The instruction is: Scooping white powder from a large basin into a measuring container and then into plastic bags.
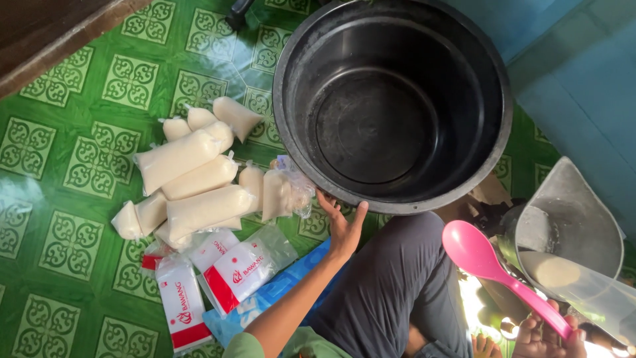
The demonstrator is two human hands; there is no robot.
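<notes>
Head view: pink spoon [501, 273] bowl up-left.

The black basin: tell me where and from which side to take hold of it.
Grip the black basin by its thick rolled rim, at the near edge beside the knee, where the left hand already touches it. The rim forms a lip that fingers can hook under with the thumb on top. It is wide and round, so a second hold on the opposite rim would likely steady it; the right hand holds a pink spoon.

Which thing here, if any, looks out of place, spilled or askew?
Nothing looks spilled or damaged. The filled bags lie in a loose, uneven heap on the green floor beside the empty black tub.
</notes>
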